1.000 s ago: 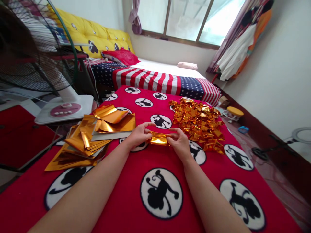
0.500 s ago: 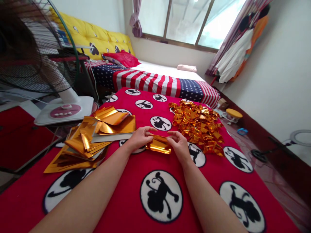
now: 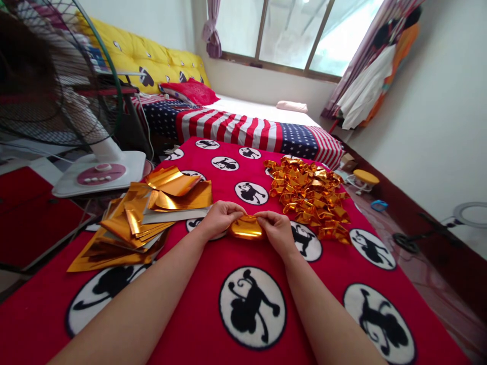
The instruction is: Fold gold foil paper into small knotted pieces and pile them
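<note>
A small folded gold foil piece [image 3: 247, 228] is held between both hands over the red cloth [image 3: 190, 314]. My left hand [image 3: 221, 218] pinches its upper left edge, and my right hand [image 3: 277, 228] pinches the upper right edge. The foil bulges in a rounded shape below the fingertips. To the left lies a stack of gold foil sheets [image 3: 133, 218], some with grey backs. A heap of folded gold pieces [image 3: 312, 195] lies to the right, beyond my right hand.
A fan [image 3: 102, 167] stands at the left beside the cloth. Behind is a bed with a flag-pattern cover [image 3: 236, 126]. On the right floor are a yellow stool [image 3: 366, 177] and a ring-light stand [image 3: 426, 235].
My fingers have closed in along the foil's upper edge, and the hands sit closer together. The foil has gone from a flat strip to a rounded, bulging shape.
</note>
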Tool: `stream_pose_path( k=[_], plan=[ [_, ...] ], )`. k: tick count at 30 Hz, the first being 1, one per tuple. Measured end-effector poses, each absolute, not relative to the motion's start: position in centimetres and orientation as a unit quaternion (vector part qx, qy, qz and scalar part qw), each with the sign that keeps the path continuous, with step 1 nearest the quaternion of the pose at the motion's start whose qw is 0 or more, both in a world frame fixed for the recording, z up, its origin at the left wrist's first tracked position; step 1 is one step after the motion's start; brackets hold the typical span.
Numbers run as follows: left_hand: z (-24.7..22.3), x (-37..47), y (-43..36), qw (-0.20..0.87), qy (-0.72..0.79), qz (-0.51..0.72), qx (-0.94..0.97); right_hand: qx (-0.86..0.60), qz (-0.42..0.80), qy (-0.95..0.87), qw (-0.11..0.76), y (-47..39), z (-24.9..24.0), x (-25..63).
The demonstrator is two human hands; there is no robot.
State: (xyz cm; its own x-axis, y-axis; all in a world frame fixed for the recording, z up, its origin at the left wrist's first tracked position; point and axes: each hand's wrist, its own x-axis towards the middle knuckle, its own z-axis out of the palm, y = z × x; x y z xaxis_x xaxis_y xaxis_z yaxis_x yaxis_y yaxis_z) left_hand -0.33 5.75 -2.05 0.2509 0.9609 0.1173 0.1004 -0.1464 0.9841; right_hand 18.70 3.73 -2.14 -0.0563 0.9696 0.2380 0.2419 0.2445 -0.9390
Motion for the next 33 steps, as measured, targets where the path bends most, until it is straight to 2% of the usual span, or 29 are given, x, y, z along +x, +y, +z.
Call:
stream_pose_path(
  k=[7, 12, 18, 23, 26, 30, 33],
  plan=[
    [-1.3, -1.1, 5.7, 0.493, 0.434, 0.407, 0.635, -0.487, 0.375, -0.623, 0.483, 4.0, -2.6, 19.6],
    [-1.2, -0.6, 5.4, 0.462, 0.444, 0.391, 0.661, -0.462, 0.414, -0.598, 0.507, 3.7, -2.7, 19.1],
    [-1.8, 0.5, 5.0, 0.432, 0.44, 0.381, 0.689, -0.459, 0.398, -0.623, 0.492, 3.1, -2.3, 18.0],
    [-1.7, -0.1, 5.1, 0.39, 0.462, 0.381, 0.7, -0.475, 0.374, -0.605, 0.519, 3.1, -2.4, 18.6],
    [-1.9, -0.4, 5.3, 0.421, 0.489, 0.427, 0.634, -0.483, 0.354, -0.579, 0.554, 3.6, -2.8, 19.7],
    [-1.9, -0.3, 5.3, 0.453, 0.496, 0.487, 0.558, -0.502, 0.339, -0.466, 0.645, 4.6, -3.4, 20.8],
    [-1.6, 0.0, 5.1, 0.476, 0.454, 0.495, 0.567, -0.503, 0.348, -0.442, 0.657, 4.8, -3.6, 20.6]
  ],
)
